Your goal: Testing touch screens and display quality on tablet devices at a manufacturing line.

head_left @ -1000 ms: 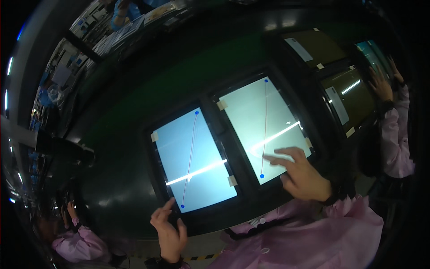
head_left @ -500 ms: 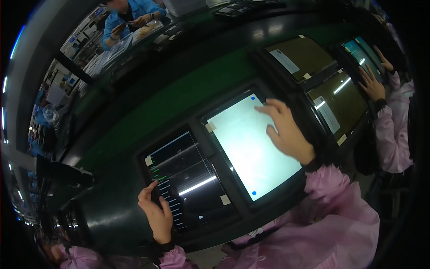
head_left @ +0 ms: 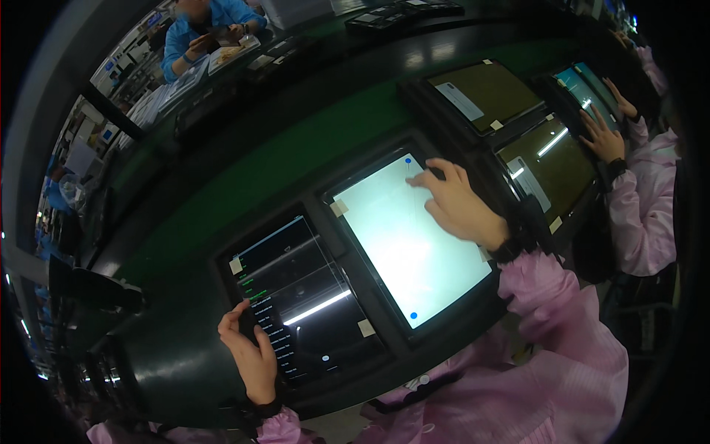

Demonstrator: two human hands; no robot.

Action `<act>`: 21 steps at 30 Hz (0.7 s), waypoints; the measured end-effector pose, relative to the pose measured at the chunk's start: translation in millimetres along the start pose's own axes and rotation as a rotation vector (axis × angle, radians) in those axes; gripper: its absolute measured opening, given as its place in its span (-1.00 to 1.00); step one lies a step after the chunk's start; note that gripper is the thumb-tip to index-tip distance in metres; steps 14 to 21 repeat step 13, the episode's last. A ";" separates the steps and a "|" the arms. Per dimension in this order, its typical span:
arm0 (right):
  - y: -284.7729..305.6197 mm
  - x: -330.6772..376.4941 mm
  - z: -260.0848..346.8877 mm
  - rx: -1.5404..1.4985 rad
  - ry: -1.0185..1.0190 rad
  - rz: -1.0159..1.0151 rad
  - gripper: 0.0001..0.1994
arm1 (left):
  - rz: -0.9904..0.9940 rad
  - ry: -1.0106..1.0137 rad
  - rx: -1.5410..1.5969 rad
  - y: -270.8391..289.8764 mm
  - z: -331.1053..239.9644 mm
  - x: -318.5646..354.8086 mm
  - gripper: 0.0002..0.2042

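A tablet with a bright white screen lies in a black frame in front of me, blue dots near two of its corners. Over its upper right part my right hand hovers or rests, index finger stretched onto the screen and holding nothing. To the left lies a second tablet, its dark screen listing green and white lines of text. My left hand is at this tablet's left edge, fingers and thumb apart, fingertips by the text list. Whether either fingertip presses the glass cannot be made out.
Two tablets with brownish screens, one far and one near, sit to the right. Beyond them a co-worker's hands touch a teal-screened tablet. Across the green bench, a person in blue handles a dark object.
My right index finger has shifted slightly along the white screen, near its upper blue dot. The whole view has drifted a little; my left hand stays by the dark tablet's edge.
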State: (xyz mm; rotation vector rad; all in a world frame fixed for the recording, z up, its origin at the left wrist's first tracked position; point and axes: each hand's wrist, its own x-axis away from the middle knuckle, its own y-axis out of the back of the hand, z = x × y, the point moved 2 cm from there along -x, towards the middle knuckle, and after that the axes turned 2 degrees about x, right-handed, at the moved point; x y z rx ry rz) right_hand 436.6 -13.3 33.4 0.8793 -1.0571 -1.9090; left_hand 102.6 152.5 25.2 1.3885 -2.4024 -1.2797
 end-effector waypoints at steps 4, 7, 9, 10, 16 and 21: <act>3.5 39.1 23.6 -0.002 0.080 0.073 -0.61 | 0.002 -0.010 -0.015 0.0 -1.1 1.4 -0.54; 4.8 64.8 45.1 -0.028 0.151 0.161 -0.61 | 0.000 -0.010 -0.016 -0.4 0.6 3.2 -0.54; -0.1 82.0 48.9 -0.053 0.161 0.189 -0.59 | 0.006 -0.007 -0.016 -1.7 -0.7 1.4 -0.54; -4.5 89.5 49.9 -0.048 0.213 0.226 -0.58 | 0.005 -0.010 -0.020 -2.0 -0.6 0.7 -0.54; -16.5 111.2 52.7 -0.056 0.293 0.324 -0.45 | 0.005 -0.007 -0.002 -2.4 2.9 1.2 -0.55; -16.5 111.2 52.7 -0.056 0.293 0.324 -0.45 | 0.005 -0.007 -0.002 -2.4 2.9 1.2 -0.55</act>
